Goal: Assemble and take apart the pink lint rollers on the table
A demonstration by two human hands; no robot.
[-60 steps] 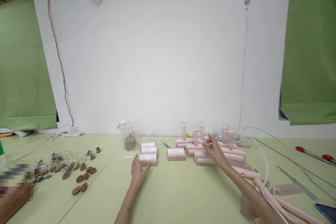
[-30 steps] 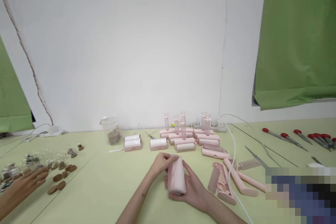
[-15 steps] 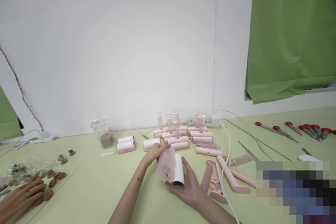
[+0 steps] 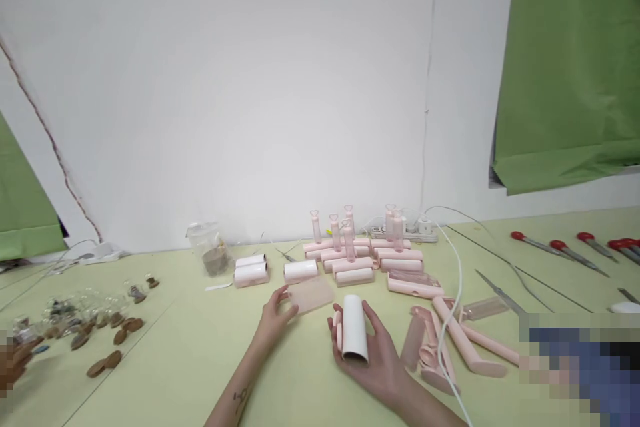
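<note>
My right hand (image 4: 373, 353) is closed round a white lint roll (image 4: 354, 337) with a pink end, holding it above the table. My left hand (image 4: 275, 317) grips one end of a translucent pink cover (image 4: 311, 295) that lies low over the table, just left of the roll. Behind them stand rows of pink-and-white rollers (image 4: 300, 271) and several upright pink handles (image 4: 349, 235).
Loose pink handles and covers (image 4: 450, 340) and a white cable (image 4: 453, 320) lie to the right. Red-handled tools (image 4: 560, 248) sit far right. A plastic bag (image 4: 213, 257) is at the back; small glass bottles and corks (image 4: 100, 320) are on the left.
The pink cover has come off the roll and moved left and down in my left hand. My right hand keeps the bare white roll. The other person's hand at the left has drawn back.
</note>
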